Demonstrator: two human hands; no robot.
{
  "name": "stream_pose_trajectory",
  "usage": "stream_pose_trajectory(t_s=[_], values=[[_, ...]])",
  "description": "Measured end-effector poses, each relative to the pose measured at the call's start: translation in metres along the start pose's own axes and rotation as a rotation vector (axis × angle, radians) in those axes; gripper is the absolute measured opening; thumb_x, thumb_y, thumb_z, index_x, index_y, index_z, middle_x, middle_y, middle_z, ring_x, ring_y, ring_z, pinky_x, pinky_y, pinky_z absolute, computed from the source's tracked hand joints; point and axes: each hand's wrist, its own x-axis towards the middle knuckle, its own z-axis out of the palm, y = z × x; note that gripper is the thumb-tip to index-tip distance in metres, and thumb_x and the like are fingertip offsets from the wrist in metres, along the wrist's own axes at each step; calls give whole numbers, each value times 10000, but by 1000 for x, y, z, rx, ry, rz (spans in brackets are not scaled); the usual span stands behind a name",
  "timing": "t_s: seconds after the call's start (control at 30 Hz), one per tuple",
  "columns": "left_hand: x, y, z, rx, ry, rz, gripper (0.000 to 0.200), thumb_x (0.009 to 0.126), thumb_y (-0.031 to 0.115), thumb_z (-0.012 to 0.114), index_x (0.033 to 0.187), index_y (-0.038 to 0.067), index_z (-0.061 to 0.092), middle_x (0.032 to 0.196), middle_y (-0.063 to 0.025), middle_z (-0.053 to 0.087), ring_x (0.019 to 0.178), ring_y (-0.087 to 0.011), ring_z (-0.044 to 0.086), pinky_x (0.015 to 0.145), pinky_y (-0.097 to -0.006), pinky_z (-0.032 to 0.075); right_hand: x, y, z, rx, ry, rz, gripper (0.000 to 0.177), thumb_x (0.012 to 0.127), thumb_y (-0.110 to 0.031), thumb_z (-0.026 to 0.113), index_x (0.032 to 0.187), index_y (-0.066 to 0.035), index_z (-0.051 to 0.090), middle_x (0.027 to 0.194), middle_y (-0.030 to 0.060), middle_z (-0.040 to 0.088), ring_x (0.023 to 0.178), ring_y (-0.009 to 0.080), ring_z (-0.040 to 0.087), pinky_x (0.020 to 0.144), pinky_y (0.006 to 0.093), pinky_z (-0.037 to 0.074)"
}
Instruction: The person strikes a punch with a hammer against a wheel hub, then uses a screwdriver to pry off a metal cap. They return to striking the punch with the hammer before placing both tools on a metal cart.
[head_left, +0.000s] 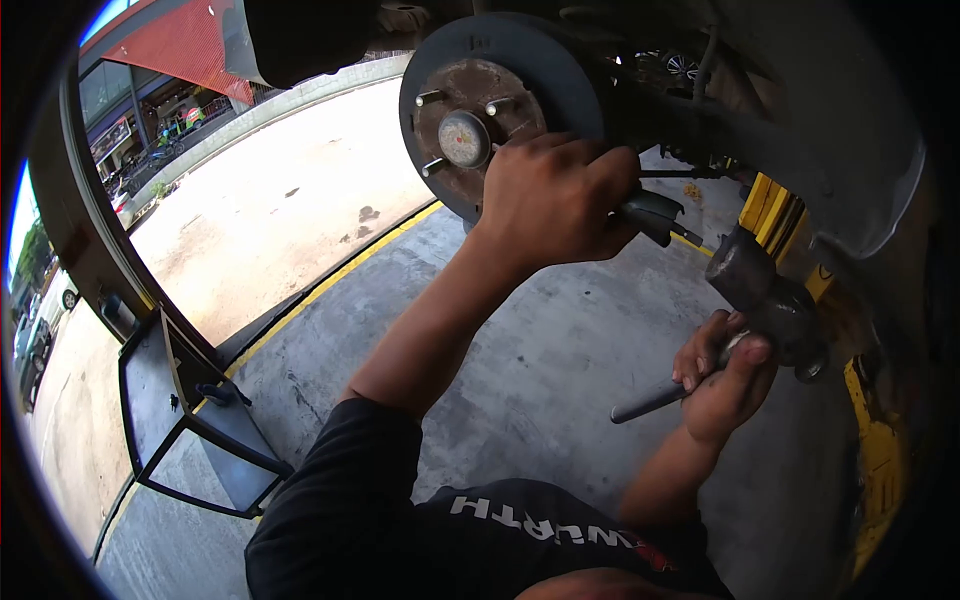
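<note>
My left hand (pixel 560 195) is closed beside the hub, wrapped round a dark-handled tool (pixel 652 215). A thin metal end sticks out of this tool on the right; its other end is hidden behind my fingers. The brake disc (pixel 570 85) has a rusty hub (pixel 475 85) with several studs and a round centre cap (pixel 463 138). Lower right, my right hand (pixel 728 375) is closed round the handle of a hammer (pixel 745 270). The heavy hammer head is raised close to the tool's metal end, with a small gap between them. The handle points down to the left.
Yellow lift parts (pixel 875 440) stand at the right. The dark wheel-arch liner (pixel 830 130) hangs above. A grey lift post (pixel 110 200) and a black-framed stand (pixel 200 440) are at the left. A yellow line (pixel 340 290) edges the grey floor.
</note>
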Motion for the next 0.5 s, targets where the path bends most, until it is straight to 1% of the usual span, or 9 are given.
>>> stream_pose_trajectory(t_s=[0.07,0.1,0.2,0.27,0.33,0.4,0.43,0.47,0.5], values=[[0,1,-2,-5,-16,-10,311,658,357,795,708,156,563,564,-32,558,517,-233,611,464,-377,467,2,5,6,75,44,57,547,991,-596,520,1038,-52,495,643,22,432,428,61,335,404,223,340],[0,2,-3,45,-70,-29,313,664,371,793,713,156,570,564,-31,559,522,-236,615,462,-383,467,7,0,6,26,10,84,562,992,-604,508,1036,-44,495,641,16,431,424,60,344,403,216,341],[-1,2,-2,18,-47,-36,310,661,375,794,723,157,582,566,-33,560,528,-244,617,459,-385,466,9,-5,-5,-105,49,52,565,997,-603,496,1031,-39,492,628,11,420,420,59,350,401,216,339],[-3,0,2,-5,-48,-27,309,667,399,786,737,157,608,565,-44,567,531,-253,624,460,-392,467,9,2,-9,-40,49,-26,575,1009,-604,465,1059,-32,507,629,8,415,412,59,338,395,223,334],[-3,3,-1,28,-83,-63,305,667,413,778,748,159,630,579,-53,589,546,-254,640,466,-396,473,13,-8,-4,-14,-63,102,594,989,-594,520,1044,-3,485,663,28,440,470,63,376,390,220,336],[1,10,-5,70,-164,-131,261,629,356,771,792,177,673,603,-9,599,583,-228,655,474,-387,463,16,-7,-13,-79,-27,186,604,1014,-585,471,1081,15,493,666,33,433,480,68,366,416,220,343],[2,14,-8,77,-186,-168,255,629,365,761,774,175,671,600,-9,600,584,-229,656,472,-387,466,13,-6,-17,-91,-45,219,584,1044,-549,424,1110,26,505,680,38,431,492,71,363,444,218,361],[5,18,-9,84,-203,-204,252,629,374,750,756,172,668,597,-9,602,585,-230,657,470,-387,468,11,4,-26,-40,-80,200,560,1061,-526,387,1097,17,516,689,38,435,489,73,361,453,218,366],[8,25,-8,92,-97,-164,248,616,374,747,741,176,665,594,-8,603,585,-230,658,465,-380,468,7,14,-32,-3,-111,185,572,1066,-527,368,1092,25,517,683,37,428,475,72,353,449,216,364]])
